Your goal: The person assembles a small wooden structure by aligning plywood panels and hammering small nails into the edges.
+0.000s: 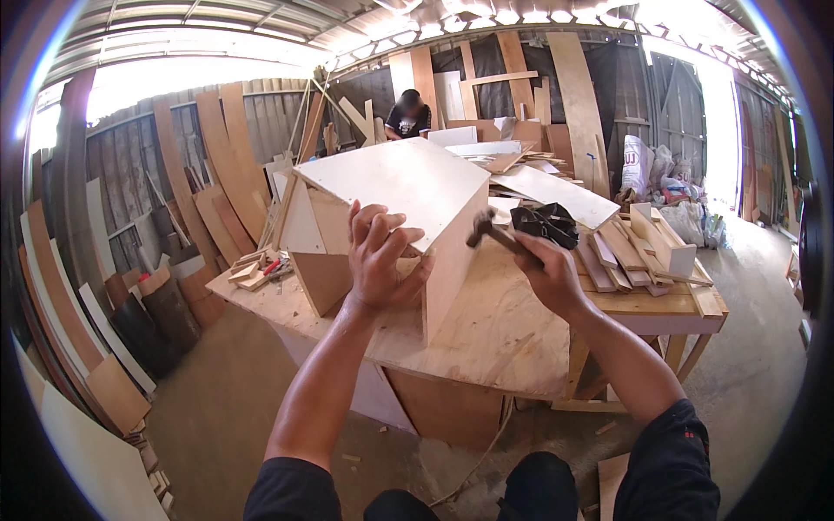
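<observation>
A box-like wooden cabinet (pixel 452 267) stands on the plywood workbench, with a white panel (pixel 408 174) across its top. My left hand (pixel 382 252) is at the panel's near edge, fingers bent over the top and thumb lower at the front corner. Whether a small nail sits between those fingers is too small to make out. In my right hand (pixel 549 269) is a hammer (pixel 483 229), gripped by its handle, its dark head close to the cabinet's right side and apart from it. Just beyond that hand lies a black bag (pixel 546 226).
The workbench (pixel 486 347) carries cut boards (pixel 621 256) at right, with wood scraps and a red-handled tool (pixel 272 267) at left. Another person (pixel 410 117) is behind the cabinet. Long planks (pixel 230 139) lean on the walls; bags (pixel 669 178) stand far right.
</observation>
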A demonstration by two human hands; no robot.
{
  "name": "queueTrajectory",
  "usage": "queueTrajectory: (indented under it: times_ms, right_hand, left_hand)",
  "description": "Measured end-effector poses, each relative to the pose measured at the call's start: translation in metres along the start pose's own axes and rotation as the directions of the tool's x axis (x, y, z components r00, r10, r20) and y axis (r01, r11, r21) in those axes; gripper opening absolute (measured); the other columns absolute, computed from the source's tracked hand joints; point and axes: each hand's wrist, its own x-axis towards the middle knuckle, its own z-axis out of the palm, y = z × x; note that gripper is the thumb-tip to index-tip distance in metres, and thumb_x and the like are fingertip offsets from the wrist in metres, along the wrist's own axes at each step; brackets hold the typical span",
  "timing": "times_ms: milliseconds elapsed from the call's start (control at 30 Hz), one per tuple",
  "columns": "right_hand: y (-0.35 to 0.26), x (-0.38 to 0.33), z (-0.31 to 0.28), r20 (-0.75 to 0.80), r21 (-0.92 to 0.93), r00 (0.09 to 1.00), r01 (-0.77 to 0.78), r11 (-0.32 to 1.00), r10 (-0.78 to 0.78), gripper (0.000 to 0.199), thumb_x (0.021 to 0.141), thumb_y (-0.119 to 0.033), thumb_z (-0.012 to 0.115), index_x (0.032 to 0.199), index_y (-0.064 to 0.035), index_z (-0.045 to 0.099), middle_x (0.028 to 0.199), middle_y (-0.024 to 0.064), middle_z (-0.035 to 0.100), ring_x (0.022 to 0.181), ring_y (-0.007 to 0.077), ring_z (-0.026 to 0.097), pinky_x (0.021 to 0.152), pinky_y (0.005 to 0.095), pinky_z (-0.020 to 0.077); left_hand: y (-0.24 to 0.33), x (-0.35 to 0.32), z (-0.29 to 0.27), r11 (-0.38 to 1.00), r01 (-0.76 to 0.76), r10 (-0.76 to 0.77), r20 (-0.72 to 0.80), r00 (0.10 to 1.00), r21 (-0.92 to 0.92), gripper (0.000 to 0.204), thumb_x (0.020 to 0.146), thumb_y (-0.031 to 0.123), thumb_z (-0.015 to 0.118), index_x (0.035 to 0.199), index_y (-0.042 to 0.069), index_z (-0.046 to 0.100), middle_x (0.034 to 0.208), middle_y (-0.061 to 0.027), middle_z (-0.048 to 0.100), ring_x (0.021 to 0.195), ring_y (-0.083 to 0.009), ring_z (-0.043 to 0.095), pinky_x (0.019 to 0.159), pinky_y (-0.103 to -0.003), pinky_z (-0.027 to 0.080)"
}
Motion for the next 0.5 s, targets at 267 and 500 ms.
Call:
queueTrajectory:
  times_ms: [267, 500]
  right_hand:
    - [0.008, -0.058, -0.009, 0.362, -0.42, 0.907, -0.045, 0.907, 0.212, 0.031, 0.09, -0.02, 0.076, 0.121, -0.0146, 0.077, 0.104, 0.0103, 0.076, 0.097, 0.0361, 0.072, 0.084, 0.0465, 0.0551]
    - [0.001, -0.055, -0.004, 0.34, -0.444, 0.853, -0.226, 0.867, 0.396, 0.035, 0.091, -0.016, 0.076, 0.125, -0.0119, 0.076, 0.109, 0.0142, 0.076, 0.095, 0.0327, 0.074, 0.084, 0.0425, 0.0548]
  left_hand:
    - [-0.005, 0.006, -0.017, 0.997, -0.039, 0.047, 0.12, 0.992, -0.066, 0.047, 0.078, 0.033, 0.074, 0.118, 0.009, 0.069, 0.117, -0.0163, 0.063, 0.124, -0.0412, 0.053, 0.119, -0.063, 0.027]
    - [-0.027, -0.012, -0.028, 0.991, -0.057, 0.074, 0.14, 0.987, -0.118, 0.072, 0.092, 0.051, 0.064, 0.153, 0.015, 0.053, 0.159, -0.0198, 0.046, 0.153, -0.0438, 0.035, 0.126, -0.064, 0.023]
